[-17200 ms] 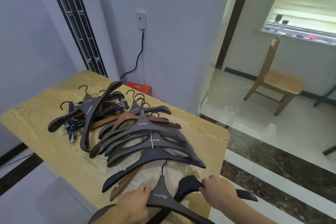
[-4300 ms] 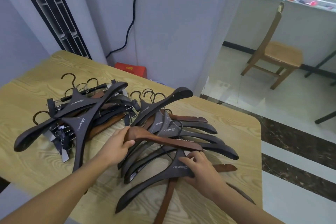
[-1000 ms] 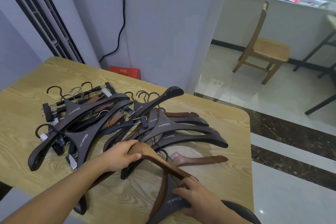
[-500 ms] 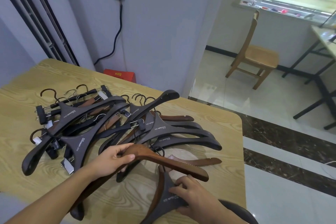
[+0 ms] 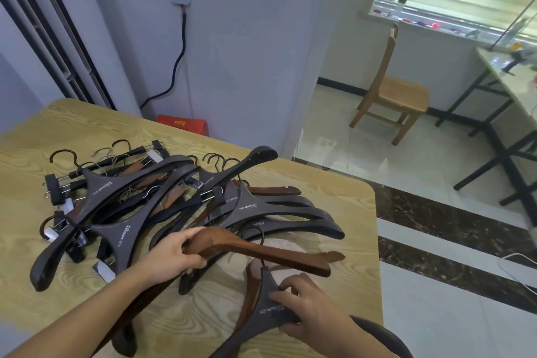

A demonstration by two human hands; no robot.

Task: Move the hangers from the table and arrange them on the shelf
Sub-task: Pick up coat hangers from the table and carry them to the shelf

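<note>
A brown hanger (image 5: 261, 250) is gripped near its middle by the left hand (image 5: 171, 259), fingers curled round it above the table (image 5: 334, 189). The right hand (image 5: 308, 314) pinches a black hanger (image 5: 267, 311) at the near edge. The heap of hangers (image 5: 162, 197) lies beyond, a chair (image 5: 392, 93) on the floor further off

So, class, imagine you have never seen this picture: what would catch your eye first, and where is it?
First, the tangled heap of dark hangers spread across the wooden table. Next, the two hands at the near edge: the left hand grips a brown hanger lifted above the pile, and the right hand holds a dark hanger. A wooden chair stands on the floor beyond.
</note>
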